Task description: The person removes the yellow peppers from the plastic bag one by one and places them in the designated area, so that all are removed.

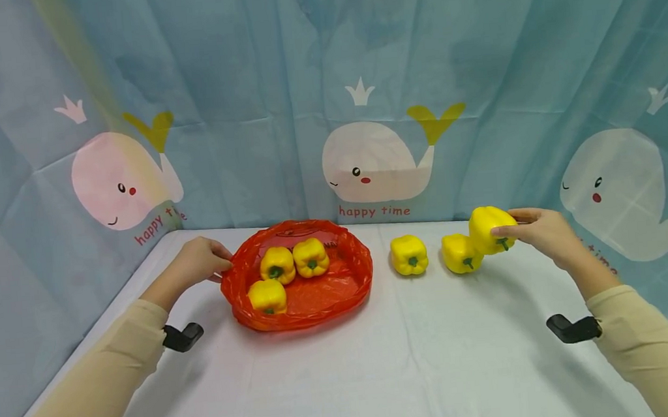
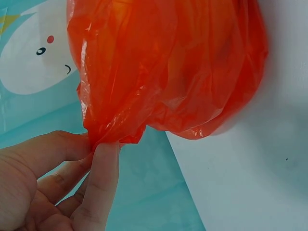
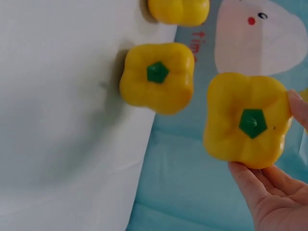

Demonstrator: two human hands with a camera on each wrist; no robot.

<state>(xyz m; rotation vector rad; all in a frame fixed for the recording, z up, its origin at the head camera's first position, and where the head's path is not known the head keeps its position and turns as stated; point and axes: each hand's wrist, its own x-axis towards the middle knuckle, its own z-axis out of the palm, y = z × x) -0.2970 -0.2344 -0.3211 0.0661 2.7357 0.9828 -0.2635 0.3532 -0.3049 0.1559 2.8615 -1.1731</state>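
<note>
A red plastic bag (image 1: 317, 295) stands with its mouth spread wide, and three yellow bell peppers (image 1: 311, 257) lie inside it. My left hand (image 1: 199, 261) pinches the bag's left rim between thumb and fingers; the left wrist view shows the gathered plastic (image 2: 115, 130) there. On the right, my right hand (image 1: 542, 231) grips a yellow bell pepper (image 1: 489, 229) by its sides, its green stem (image 3: 252, 122) facing the right wrist camera. Just left of that held pepper, another pepper (image 1: 460, 254) rests on the table, and a further one (image 1: 409, 255) sits nearer the bag.
White cloth covers the table (image 1: 347, 377). Behind it hangs a light blue curtain (image 1: 275, 56) printed with whales, close to the table's back edge. Black wrist mounts (image 1: 573, 329) stick out from both sleeves.
</note>
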